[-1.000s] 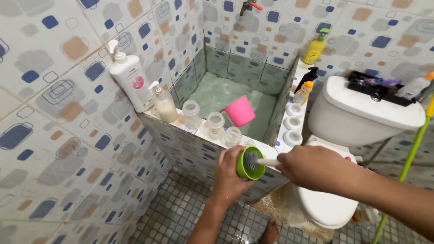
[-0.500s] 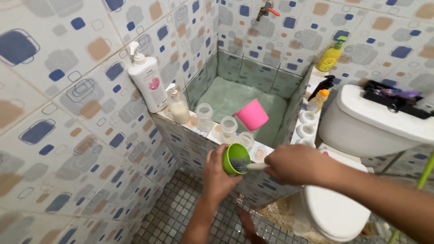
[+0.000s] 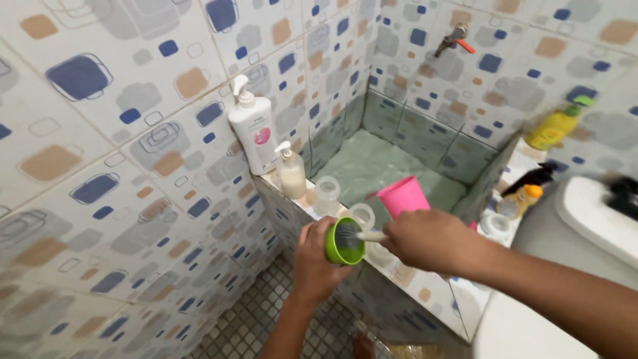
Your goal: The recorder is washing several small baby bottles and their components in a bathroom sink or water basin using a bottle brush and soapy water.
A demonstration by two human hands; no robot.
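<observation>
left hand [image 3: 318, 256]: fingers clamped around a green cup [image 3: 344, 241], held just in front of the tiled ledge [image 3: 399, 272]
right hand [image 3: 420, 239]: fingers closed on a white brush handle [image 3: 371, 235]; bristles inside the cup
ledge: two clear jars [image 3: 327, 196], a small pump bottle [image 3: 291, 174], a tall white pump bottle [image 3: 256, 133]
basin [image 3: 372, 166]: pink cup [image 3: 403, 197] at its near edge, seemingly in the water
right edge: blurred, toilet tank [image 3: 598, 219]

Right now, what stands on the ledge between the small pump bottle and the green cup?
In the head view, a clear jar stands between the small pump bottle and the green cup; a second clear jar sits just behind the cup.
</observation>
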